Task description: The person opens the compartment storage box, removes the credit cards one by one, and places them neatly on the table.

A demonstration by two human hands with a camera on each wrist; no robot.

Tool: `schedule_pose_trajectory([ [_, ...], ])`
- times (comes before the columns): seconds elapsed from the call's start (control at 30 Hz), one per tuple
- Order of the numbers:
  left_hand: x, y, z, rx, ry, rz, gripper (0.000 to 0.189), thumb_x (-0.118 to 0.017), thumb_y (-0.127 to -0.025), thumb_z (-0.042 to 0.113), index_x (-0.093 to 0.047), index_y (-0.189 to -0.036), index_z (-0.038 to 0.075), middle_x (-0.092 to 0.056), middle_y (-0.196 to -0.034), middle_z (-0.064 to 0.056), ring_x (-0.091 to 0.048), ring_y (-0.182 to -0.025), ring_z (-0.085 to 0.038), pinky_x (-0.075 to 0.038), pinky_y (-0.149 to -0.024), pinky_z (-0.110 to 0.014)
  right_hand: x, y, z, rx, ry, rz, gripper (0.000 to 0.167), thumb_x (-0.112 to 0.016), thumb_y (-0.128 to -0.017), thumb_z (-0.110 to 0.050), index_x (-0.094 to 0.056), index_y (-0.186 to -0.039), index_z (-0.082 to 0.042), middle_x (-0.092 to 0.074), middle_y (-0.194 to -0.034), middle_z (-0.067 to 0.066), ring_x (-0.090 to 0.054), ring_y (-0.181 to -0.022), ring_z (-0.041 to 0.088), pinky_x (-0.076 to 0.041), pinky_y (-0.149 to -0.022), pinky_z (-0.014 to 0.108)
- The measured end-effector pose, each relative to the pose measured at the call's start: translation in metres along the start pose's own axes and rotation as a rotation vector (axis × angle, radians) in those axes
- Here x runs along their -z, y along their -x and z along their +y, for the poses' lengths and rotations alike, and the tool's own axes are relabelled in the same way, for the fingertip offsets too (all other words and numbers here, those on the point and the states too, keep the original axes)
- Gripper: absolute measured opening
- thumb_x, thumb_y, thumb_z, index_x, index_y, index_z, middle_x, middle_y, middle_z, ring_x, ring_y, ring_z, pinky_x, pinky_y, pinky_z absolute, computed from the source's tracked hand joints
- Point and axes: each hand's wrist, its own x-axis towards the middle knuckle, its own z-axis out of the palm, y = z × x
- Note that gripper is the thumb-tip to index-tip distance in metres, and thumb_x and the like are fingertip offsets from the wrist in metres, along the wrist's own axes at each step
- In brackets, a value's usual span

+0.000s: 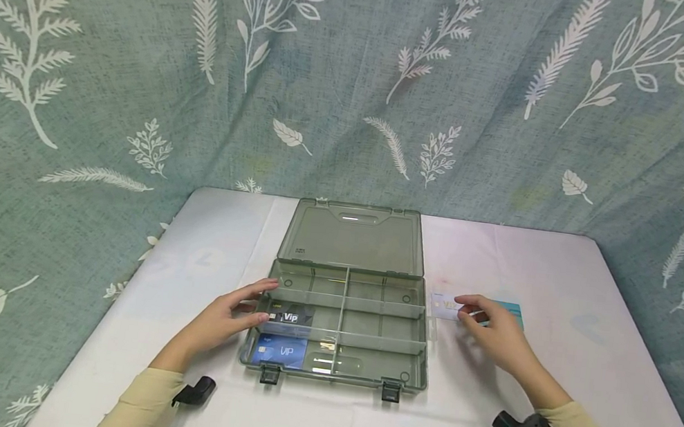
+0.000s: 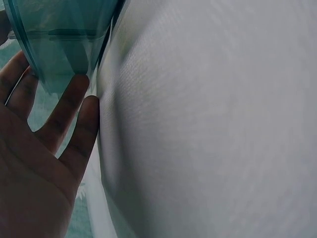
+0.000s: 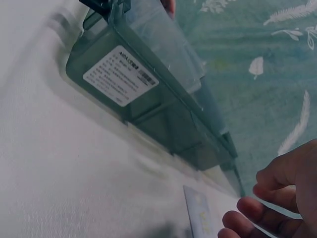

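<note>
On white cloth (image 1: 295, 417): box (image 1: 379, 358) open twd me, white card (image 1: 445, 306) by my R fingertips

Box sits mid-cloth, long axis L–R, clasps (image 1: 392, 391) pointing at me; its lid (image 1: 354, 239) lies back on the far side. Smoky grey-green see-thru plastic, clear dividers (image 1: 382, 307), 6 compts in 2 cols. White label (image 3: 120, 75) w/ black print on its R wall.

My L hand (image 1: 214, 322) is spread, fingers fairly straight, at the box's L wall, thumb & index tips at the rim. My R hand (image 1: 500, 338) is just R of box, fingers loosely bent, thumb–index gap narrow; nothing visibly gripped, can't tell if tips touch the white card.

Cards all run approx L–R. White one lies on cloth just R of box, pale w/ gold "VIP" facing up, R end partly hidden by my fingers. Teal card (image 1: 512, 311) is to its R, partly behind my R hand. Blue card (image 1: 280, 351), front L compt: white "VIP", right way up to me. Black card (image 1: 294, 314), mid L compt: white "Vip", same way up.
</note>
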Motion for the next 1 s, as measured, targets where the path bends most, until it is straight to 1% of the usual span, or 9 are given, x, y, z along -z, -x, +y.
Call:
schedule_pose_trajectory([
  [0.27,0.001,0.0,-0.001,-0.002,-0.008,0.001,0.058,-0.07,-0.099,0.024,-0.049,-0.152,0.014,-0.039,-0.161,-0.002,-0.044,-0.142,-0.03,-0.047,-0.109,-0.053,-0.01,-0.003,-0.011,0.039,-0.019,-0.011,0.03,-0.066,-0.101,-0.018,-0.067,-0.127,-0.005,-0.07,-0.107,0.008,-0.068,-0.092,0.025,-0.056,-0.074,0.036],
  [0.43,0.001,0.0,0.001,-0.008,-0.007,0.002,0.058,-0.07,-0.099,0.023,-0.049,-0.152,0.013,-0.039,-0.161,-0.002,-0.045,-0.141,-0.032,-0.047,-0.109,-0.055,-0.019,-0.006,-0.019,0.083,-0.037,-0.018,0.029,-0.066,-0.101,-0.017,-0.068,-0.127,-0.005,-0.07,-0.103,0.005,-0.067,-0.088,0.02,-0.056,-0.073,0.035],
  [0.63,0.0,0.0,0.0,-0.006,-0.005,-0.002,0.059,-0.07,-0.098,0.023,-0.048,-0.152,0.013,-0.039,-0.161,-0.001,-0.044,-0.142,-0.032,-0.046,-0.109,-0.055,-0.025,-0.008,-0.029,0.086,-0.066,-0.041,0.028,-0.067,-0.1,-0.013,-0.069,-0.127,-0.006,-0.069,-0.098,0.001,-0.066,-0.086,0.017,-0.056,-0.068,0.03],
  [0.93,0.001,-0.001,-0.003,-0.017,-0.005,-0.004,0.059,-0.071,-0.098,0.022,-0.049,-0.152,0.013,-0.04,-0.161,-0.001,-0.043,-0.143,-0.03,-0.047,-0.108,-0.053,-0.031,-0.01,-0.038,0.102,-0.087,-0.053,0.027,-0.066,-0.099,-0.011,-0.069,-0.126,-0.006,-0.068,-0.095,-0.001,-0.066,-0.084,0.013,-0.057,-0.069,0.03],
  [1.0,0.001,-0.001,-0.003,-0.018,-0.005,-0.004,0.059,-0.071,-0.098,0.022,-0.049,-0.152,0.013,-0.04,-0.161,-0.002,-0.043,-0.143,-0.03,-0.047,-0.109,-0.052,-0.033,-0.011,-0.041,0.113,-0.092,-0.056,0.027,-0.066,-0.099,-0.011,-0.069,-0.125,-0.006,-0.068,-0.096,-0.001,-0.066,-0.084,0.013,-0.058,-0.072,0.031],
])
